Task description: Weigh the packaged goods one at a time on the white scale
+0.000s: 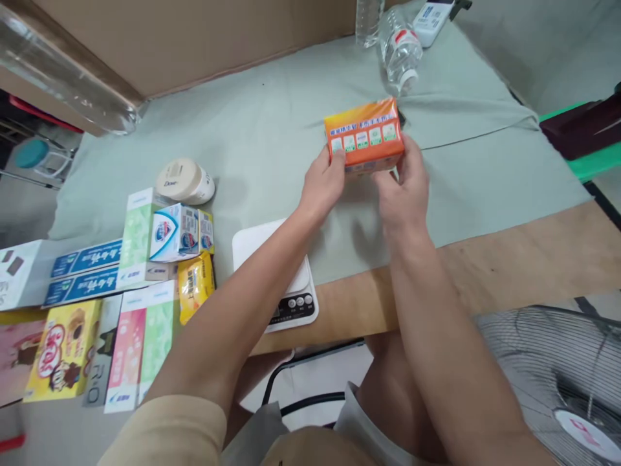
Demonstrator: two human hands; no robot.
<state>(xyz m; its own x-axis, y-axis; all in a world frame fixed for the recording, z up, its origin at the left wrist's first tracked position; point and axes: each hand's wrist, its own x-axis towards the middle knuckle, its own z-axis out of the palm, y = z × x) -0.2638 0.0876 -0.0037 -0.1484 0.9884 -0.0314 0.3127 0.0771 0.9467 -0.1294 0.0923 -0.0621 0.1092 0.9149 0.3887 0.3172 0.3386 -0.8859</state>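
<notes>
Both my hands hold an orange and yellow pack (366, 152) with Chinese lettering and a row of small pictures, raised over the cloth-covered table. My left hand (324, 181) grips its left end, thumb on the front face. At the right end my right hand (407, 184) is closed round the lower corner. Below my left forearm lies a white kitchen scale (257, 243), partly covered from sight by the arm. Its dark button panel faces me.
Left of the scale are a Dove jar (184, 181), a white-and-blue soap box (174, 233), a yellow packet (195, 285), blue toothpaste boxes (85, 259) and a yellow snack box (63, 349). Clear bottles (400, 48) stand at the back right. A fan (557, 375) is at lower right.
</notes>
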